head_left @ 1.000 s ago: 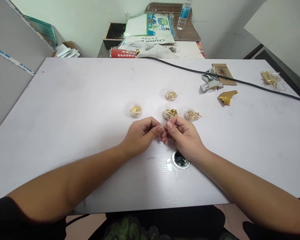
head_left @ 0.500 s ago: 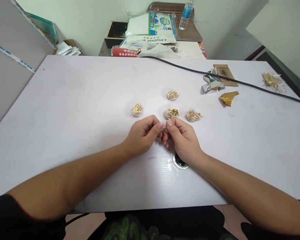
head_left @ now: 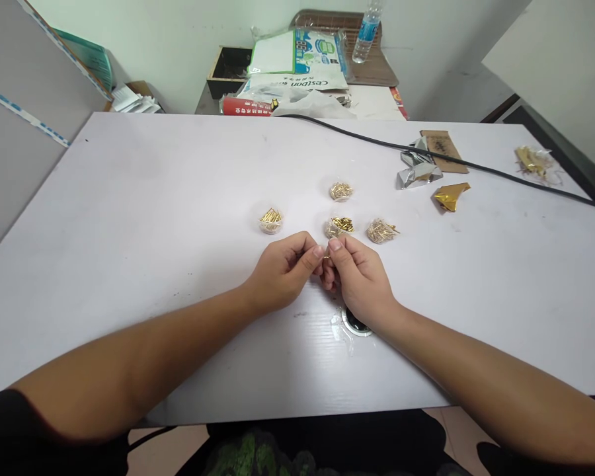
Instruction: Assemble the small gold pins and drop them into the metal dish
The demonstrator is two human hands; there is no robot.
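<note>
My left hand and my right hand meet fingertip to fingertip above the white table. Both are closed in a pinch. A tiny gold-coloured metal piece shows between the fingertips; most of it is hidden, so its kind cannot be made out. Just beyond my right hand is a clear cup of short gold pieces, its near side partly covered by the fingers. Another cup of gold pins stands to the left. Farther back sits a small cup of gold pieces; to the right, a pile of thin gold pins.
A black cable crosses the table's far right. Beside it lie silver foil, gold foil, a brown paper packet and a plastic bag. A round black grommet is set into the table below my right hand.
The whole view has shifted slightly. Both hands stay pinched together in nearly the same place, with a small movement of the right fingers around the gold piece.
</note>
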